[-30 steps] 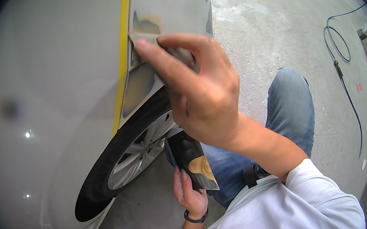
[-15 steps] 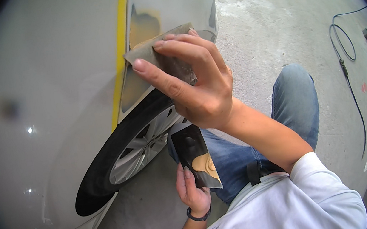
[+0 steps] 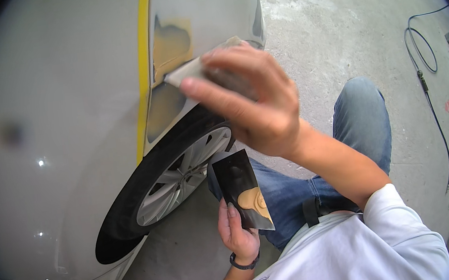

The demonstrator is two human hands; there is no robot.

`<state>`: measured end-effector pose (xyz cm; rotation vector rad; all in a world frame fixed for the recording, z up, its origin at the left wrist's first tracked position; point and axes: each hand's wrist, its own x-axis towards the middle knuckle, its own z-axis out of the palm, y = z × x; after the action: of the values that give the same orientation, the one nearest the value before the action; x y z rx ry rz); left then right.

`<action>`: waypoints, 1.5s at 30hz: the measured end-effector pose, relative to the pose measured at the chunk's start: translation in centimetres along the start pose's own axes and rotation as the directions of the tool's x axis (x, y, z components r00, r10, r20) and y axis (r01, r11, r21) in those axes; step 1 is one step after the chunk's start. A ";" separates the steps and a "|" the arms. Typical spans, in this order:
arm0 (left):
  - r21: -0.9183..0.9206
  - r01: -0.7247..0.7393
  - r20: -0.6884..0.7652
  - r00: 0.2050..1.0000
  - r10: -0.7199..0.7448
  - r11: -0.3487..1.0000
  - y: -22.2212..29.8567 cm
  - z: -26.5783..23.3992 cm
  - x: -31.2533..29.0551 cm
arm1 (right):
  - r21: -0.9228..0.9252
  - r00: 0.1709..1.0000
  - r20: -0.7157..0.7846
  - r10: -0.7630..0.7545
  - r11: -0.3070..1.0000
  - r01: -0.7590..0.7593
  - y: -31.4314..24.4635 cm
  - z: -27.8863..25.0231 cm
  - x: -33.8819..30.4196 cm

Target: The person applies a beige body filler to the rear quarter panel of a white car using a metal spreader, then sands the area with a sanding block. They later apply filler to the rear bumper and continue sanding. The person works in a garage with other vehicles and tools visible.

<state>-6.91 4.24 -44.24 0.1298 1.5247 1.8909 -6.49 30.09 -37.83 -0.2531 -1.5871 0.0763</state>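
My right hand (image 3: pixel 268 106), blurred by motion, is closed on a thin grey putty spreader (image 3: pixel 184 73). The spreader's edge is at the car's corner panel, just above the wheel arch; whether it touches the surface I cannot tell. Beside it, tan filler patches (image 3: pixel 171 46) with dark borders cover sanded spots on that panel. Lower down, my left hand (image 3: pixel 241 237) grips a black mixing board (image 3: pixel 235 178) by its lower left edge. A mound of tan putty (image 3: pixel 254 199) sits on the board's lower right part.
Yellow masking tape (image 3: pixel 143 74) runs down the panel seam. Below the panel is the wheel (image 3: pixel 176 186), close to my left hand's board. My bent knee (image 3: pixel 359 108) stands to the right. A black hose (image 3: pixel 428 96) lies on the concrete floor at the far right.
My right hand and the spreader have moved right and slightly down, off the filler patches, uncovering more of them. My left hand keeps the board nearly in place.
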 end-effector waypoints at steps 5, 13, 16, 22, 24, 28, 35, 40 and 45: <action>-0.007 0.030 0.069 0.997 -0.029 1.000 0.1 0.1 0.0 | -0.017 0.983 0.100 0.157 0.988 -0.156 1.3 -0.8 1.7; 0.019 0.054 -0.007 0.999 -0.054 0.998 0.1 0.5 -0.3 | -0.050 0.980 0.062 0.187 0.982 -0.184 0.2 0.7 2.1; 0.040 0.051 -0.020 0.999 -0.051 0.998 0.0 0.5 -0.3 | -0.042 0.987 0.056 0.153 0.988 -0.151 -0.3 0.8 1.2; 0.016 0.053 0.013 0.998 -0.053 0.998 -0.5 0.1 -0.1 | -0.041 0.991 0.050 0.123 0.992 -0.121 -1.7 1.1 -0.5; 0.022 0.050 0.025 0.998 -0.051 0.998 -0.5 0.0 -0.1 | -0.010 0.988 0.076 0.136 0.991 -0.135 -1.9 0.5 -0.7; 0.020 0.032 0.034 0.999 -0.033 0.999 -0.2 0.1 -0.2 | 0.091 0.990 0.047 0.131 0.987 -0.135 -0.5 -0.8 0.1; 0.013 0.034 0.107 0.994 -0.035 0.999 -0.2 0.4 -0.3 | -0.015 0.988 0.072 0.134 0.991 -0.134 2.2 0.0 2.6; 0.008 0.045 0.059 0.997 -0.045 0.999 -0.5 0.3 -0.3 | -0.027 0.977 0.083 0.195 0.981 -0.193 -0.2 0.4 0.7; 0.007 0.040 0.093 0.995 -0.041 0.999 -0.8 0.2 -0.2 | -0.029 0.982 0.099 0.162 0.987 -0.159 -1.2 -0.2 -0.8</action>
<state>-6.33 4.30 -44.82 0.1853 1.4598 1.8238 -6.41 28.71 -38.31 -0.3994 -1.6665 0.2000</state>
